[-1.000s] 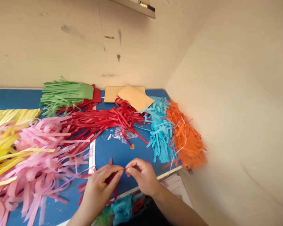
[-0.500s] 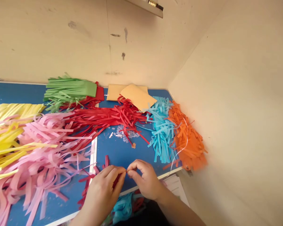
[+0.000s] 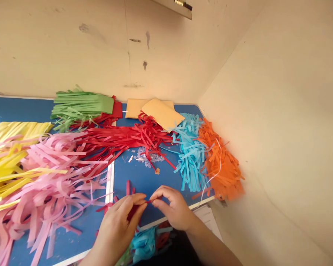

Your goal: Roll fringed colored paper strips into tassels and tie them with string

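Near the front edge of the blue table (image 3: 155,184), my left hand (image 3: 124,218) is closed on dark red paper strips (image 3: 128,187), whose ends stick out behind and beside the fingers. My right hand (image 3: 170,207) pinches the thin tip of the same red paper, just right of my left fingertips. A short twisted red piece shows between the two hands. Most of the held paper is hidden under my left hand. Behind the hands lie red fringed strips (image 3: 122,136) and small clear scraps (image 3: 150,157).
Pink strips (image 3: 52,166) and yellow strips (image 3: 11,159) cover the left side. Green fringe (image 3: 83,103) and beige sheets (image 3: 163,112) lie by the wall. Blue fringe (image 3: 191,155) and orange fringe (image 3: 222,166) with a white string are at the right; more blue strips (image 3: 144,244) lie below the edge.
My fingertips have drawn slightly apart, and more of the red piece shows between them. The red strips around my left hand have shifted.
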{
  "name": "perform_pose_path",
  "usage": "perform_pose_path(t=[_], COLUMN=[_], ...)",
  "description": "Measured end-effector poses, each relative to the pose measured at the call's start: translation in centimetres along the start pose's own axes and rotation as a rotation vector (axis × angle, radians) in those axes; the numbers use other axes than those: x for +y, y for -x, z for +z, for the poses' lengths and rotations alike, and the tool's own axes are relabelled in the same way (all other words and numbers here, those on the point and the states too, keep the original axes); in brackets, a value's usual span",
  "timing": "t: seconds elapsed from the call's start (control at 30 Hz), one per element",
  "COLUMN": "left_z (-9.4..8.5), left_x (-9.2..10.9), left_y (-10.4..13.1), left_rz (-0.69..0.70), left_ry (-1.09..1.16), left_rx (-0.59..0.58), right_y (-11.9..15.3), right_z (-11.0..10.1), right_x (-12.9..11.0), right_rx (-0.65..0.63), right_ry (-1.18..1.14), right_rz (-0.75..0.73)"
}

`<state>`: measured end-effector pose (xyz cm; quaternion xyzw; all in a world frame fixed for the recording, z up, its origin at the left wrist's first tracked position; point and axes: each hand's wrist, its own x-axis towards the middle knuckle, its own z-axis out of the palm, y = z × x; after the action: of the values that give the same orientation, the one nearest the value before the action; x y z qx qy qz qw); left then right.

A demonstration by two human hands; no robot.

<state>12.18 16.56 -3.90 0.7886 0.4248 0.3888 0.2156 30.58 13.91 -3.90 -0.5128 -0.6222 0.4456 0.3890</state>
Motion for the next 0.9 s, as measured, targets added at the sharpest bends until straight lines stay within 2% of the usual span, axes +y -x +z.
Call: perform_pose_path(t=[0.13,0.2,0.3,0.43,0.63,0.8,0.9], left_z=[-0.06,-0.05,-0.09,-0.23,-0.16,-0.33,-0.25], left_x=[0.13,0.13,0.01,-0.23,-0.05,0.28,0.10], left_y=[0.03,0.25,0.59,0.63,0.05,0.10,0.31], left_rz=[0.011,0.005,-0.013,-0.047,-0.101,-0.111,-0.102], left_ry=[0.021,0.016,-0.017,0.017,0.093,0.119,0.096], left_rx=[-0.054,-0.042,-0.028,-0.076,-0.100,-0.093,-0.095], right_y=[-0.12,-0.05,0.15,0.35,0.36,0.43,0.49], right_z=[-0.44,-0.42,-0.39,-0.47,-0.10,0.14,0.05], right_x=[-0.25,-0.24,-0.07,-0.05,-0.55,-0.05,0.24], right_rx=[-0.021,-0.010,0.037,0.088,0.010,0.149,0.113], right_ry=[0.027,0.035,0.069,0.117,0.130,0.026,-0.048], right_rz=[-0.033,-0.047,-0.068,-0.084,-0.087,0.068,0.114])
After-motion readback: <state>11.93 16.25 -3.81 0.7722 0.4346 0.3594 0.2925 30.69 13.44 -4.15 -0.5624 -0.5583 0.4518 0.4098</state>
